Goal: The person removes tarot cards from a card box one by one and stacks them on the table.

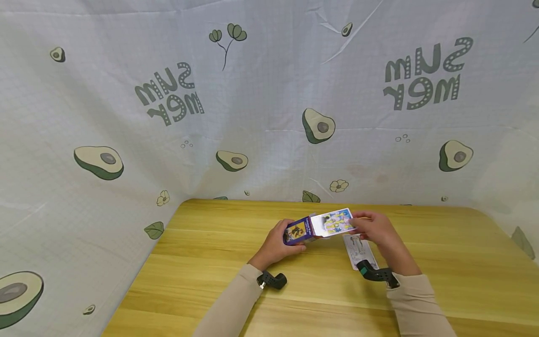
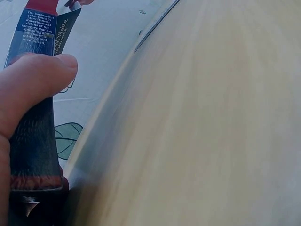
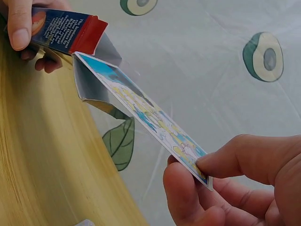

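Observation:
A small dark blue card box with a picture on its front is gripped by my left hand, thumb along one side in the left wrist view. Its flaps stand open toward the right. My right hand pinches a colourful illustrated card at its outer end, between thumb and fingers. The card's other end is at the box mouth; whether it is still inside I cannot tell. Below my right hand a pale printed card or sheet lies on the table, partly hidden by the wrist camera.
The wooden table spreads under both hands. Behind it and at the left hangs a white curtain printed with avocados and lettering. A black camera mount is strapped to the left wrist, another to the right.

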Demonstrator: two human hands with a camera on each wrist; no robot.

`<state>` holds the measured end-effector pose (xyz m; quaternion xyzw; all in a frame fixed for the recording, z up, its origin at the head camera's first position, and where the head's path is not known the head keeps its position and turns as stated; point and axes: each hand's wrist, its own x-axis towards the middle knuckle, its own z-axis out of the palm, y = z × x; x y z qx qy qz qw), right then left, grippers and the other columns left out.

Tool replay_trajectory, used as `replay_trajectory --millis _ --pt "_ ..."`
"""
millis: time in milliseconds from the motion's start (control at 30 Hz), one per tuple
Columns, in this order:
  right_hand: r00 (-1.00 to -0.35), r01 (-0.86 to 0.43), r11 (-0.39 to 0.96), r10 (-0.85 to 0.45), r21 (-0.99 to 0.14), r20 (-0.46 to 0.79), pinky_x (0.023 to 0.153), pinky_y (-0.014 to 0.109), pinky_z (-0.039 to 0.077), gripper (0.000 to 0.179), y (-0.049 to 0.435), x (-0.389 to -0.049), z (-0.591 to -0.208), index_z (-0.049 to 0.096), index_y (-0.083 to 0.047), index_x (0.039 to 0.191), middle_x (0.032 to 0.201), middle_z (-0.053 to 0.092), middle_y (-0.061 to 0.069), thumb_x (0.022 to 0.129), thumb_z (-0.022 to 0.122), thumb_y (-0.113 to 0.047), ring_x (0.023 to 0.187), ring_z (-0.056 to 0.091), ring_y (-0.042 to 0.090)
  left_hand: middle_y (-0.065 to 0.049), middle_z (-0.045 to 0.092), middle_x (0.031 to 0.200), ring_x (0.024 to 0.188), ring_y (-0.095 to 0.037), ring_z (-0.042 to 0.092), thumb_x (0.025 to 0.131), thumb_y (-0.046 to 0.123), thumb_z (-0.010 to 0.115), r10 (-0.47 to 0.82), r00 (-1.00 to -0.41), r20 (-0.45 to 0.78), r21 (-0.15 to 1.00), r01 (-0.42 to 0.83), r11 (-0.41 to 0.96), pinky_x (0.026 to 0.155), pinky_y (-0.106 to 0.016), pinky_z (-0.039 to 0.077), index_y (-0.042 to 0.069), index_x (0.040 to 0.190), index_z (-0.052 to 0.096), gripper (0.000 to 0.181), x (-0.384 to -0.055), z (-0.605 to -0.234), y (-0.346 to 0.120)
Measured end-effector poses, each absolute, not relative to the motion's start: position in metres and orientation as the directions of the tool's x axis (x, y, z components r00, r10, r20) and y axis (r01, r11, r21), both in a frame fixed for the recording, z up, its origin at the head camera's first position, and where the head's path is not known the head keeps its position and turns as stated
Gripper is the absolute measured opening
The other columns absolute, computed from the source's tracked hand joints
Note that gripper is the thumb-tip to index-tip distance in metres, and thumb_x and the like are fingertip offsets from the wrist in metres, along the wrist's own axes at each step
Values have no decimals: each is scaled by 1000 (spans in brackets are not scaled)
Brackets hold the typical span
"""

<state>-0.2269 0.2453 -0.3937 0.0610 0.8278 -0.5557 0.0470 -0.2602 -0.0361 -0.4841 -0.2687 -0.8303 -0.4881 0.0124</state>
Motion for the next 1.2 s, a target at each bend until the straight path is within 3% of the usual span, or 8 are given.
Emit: replay_trajectory --millis 167,400,633,1200 --pt "-987 160 377 68 -912 -145 62 25 49 46 251 -228 -394 48 9 129 109 64 21 96 57 -22 83 68 25 -1 54 115 99 -12 52 78 36 80 434 -858 274 809 450 379 86 -26 45 13 130 47 66 -260 -484 -36" --pt "-983 180 322 96 -929 -157 64 25 52 45 259 -228 -394 45 11 128 108 60 22 95 55 -17 77 63 23 -1 54 116 98 -12 52 78 37 80 434 -859 273 810 449 379 84 -26 46 14 131 46 67 -261 -484 -36" --pt "-981 191 345 100 -919 -166 69 23 52 47 265 -226 -395 40 11 133 124 49 31 97 50 -18 82 57 23 1 54 115 97 -11 53 77 37 81 430 -860 275 805 451 385 84 -26 46 15 130 47 67 -263 -485 -37" --pt "-974 217 353 136 -910 -180 75 29 52 53 278 -227 -406 38 8 137 125 48 29 92 54 -16 93 57 27 0 54 114 96 -12 53 77 36 81 435 -856 281 810 455 371 83 -26 46 14 129 48 66 -261 -484 -37"
